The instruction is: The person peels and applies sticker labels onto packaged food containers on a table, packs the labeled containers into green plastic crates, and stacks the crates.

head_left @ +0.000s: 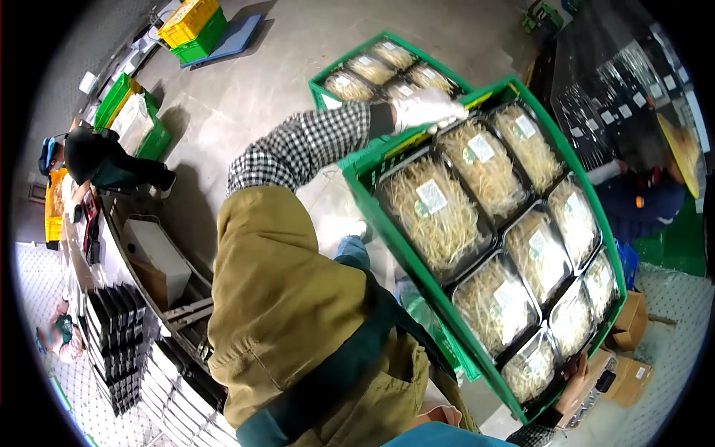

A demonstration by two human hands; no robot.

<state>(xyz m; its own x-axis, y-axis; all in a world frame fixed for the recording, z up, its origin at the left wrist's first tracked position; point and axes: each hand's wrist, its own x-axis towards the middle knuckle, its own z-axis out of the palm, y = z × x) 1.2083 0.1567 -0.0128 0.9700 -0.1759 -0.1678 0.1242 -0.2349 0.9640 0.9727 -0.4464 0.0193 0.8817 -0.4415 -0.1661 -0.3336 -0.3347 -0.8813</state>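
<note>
A green plastic crate (391,257) is tilted in front of me, filled with several black trays of bean sprouts (432,212) under clear film with white labels. My left hand (428,110), in a white glove with a checked sleeve, is closed on the crate's upper rim. At the lower right end, my right hand (572,386) grips the crate's opposite side; its fingers are partly hidden. Just beyond my left hand, a second green crate (328,72) holds more trays of sprouts.
Cardboard boxes (629,376) lie at the lower right. A person in dark clothing (112,160) stands at a long worktable on the left, near stacked black trays (115,339). Another person (644,201) is at the right. Yellow and green crates (195,33) sit on a blue platform farther back.
</note>
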